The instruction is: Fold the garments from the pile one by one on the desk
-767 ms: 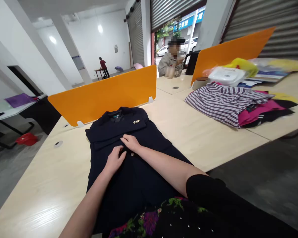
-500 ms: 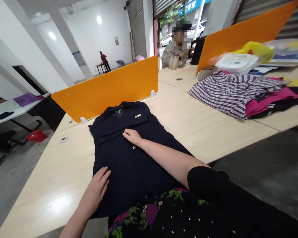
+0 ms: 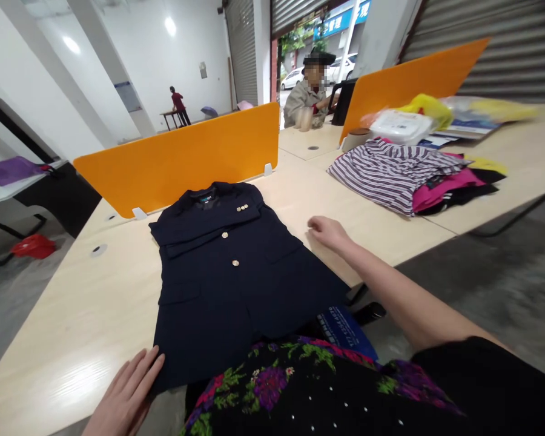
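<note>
A dark navy blazer (image 3: 227, 297) lies front up on the table, its sleeves folded across the chest and its collar pointing away from me. Gold buttons show on a cuff and down the front. My left hand (image 3: 129, 387) rests with fingers stretched out at the blazer's near left hem, the fingertips touching the cloth's edge. Off the blazer's right side, my right hand (image 3: 329, 234) is over the bare tabletop, fingers curled in with nothing visible in them.
An orange divider (image 3: 181, 160) stands behind the blazer on the pale wooden table (image 3: 118, 290). To the right lie a striped garment (image 3: 381, 172) on other folded clothes, a white plastic pack (image 3: 402, 126) and yellow bags. A person (image 3: 306, 97) sits across the table.
My right hand has left the blazer's front and moved right, over the table. My left hand has slid down toward me to the near hem. The view has turned slightly right.
</note>
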Available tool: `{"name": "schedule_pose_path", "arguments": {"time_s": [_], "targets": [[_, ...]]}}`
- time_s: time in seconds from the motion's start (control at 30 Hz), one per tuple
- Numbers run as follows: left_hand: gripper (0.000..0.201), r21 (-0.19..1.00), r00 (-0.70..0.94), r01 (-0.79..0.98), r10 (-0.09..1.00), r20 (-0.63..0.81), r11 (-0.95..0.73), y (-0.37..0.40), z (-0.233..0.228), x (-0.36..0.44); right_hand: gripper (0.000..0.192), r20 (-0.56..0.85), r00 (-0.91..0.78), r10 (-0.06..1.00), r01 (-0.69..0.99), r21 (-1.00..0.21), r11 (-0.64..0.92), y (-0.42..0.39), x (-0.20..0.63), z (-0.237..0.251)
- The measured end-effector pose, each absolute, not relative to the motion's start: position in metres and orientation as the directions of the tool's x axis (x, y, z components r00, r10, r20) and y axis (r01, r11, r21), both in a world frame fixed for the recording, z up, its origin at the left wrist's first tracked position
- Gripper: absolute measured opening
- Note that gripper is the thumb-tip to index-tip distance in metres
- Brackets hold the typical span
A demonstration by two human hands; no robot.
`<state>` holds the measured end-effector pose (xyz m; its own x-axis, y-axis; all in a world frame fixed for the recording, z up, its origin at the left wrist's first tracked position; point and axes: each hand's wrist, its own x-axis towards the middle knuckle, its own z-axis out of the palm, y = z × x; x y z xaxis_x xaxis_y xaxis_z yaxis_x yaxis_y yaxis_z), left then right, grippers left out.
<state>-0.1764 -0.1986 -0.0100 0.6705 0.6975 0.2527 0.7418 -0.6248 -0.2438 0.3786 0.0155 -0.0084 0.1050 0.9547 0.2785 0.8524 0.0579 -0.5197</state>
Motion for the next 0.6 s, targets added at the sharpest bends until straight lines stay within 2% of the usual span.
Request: {"name": "schedule_pose_path", "arguments": {"time_s": [0.07, 0.2, 0.4, 0.5, 0.6], "targets": [[0.069, -0.249, 0.670, 0.742, 0.692, 0.269, -0.622, -0.195, -0.018, -0.179, 0.004, 0.252, 0.032, 0.967, 0.859, -0.501, 0.102, -0.008, 0.406, -0.015], [0.072, -0.206, 0.656, 0.754, 0.696, 0.291, -0.624, -0.188, -0.027, -0.174, 0.039, 0.282, -0.248, 0.927, 0.807, -0.470, 0.359, -0.050, 0.414, -0.026], [0.070, -0.060, 0.628, 0.766, 0.725, 0.285, -0.640, -0.181, -0.020, -0.160, 0.073, 0.333, -0.463, 0.822, 0.662, -0.487, 0.570, -0.076, 0.382, -0.024], [0.065, 0.050, 0.610, 0.749, 0.718, 0.335, -0.660, -0.178, -0.011, -0.154, 0.068, 0.335, -0.490, 0.804, 0.606, -0.533, 0.591, -0.079, 0.368, -0.019], [0.061, 0.155, 0.534, 0.759, 0.741, 0.408, -0.632, -0.184, 0.006, -0.157, 0.057, 0.285, -0.495, 0.821, 0.512, -0.668, 0.540, -0.083, 0.365, -0.008]]}}
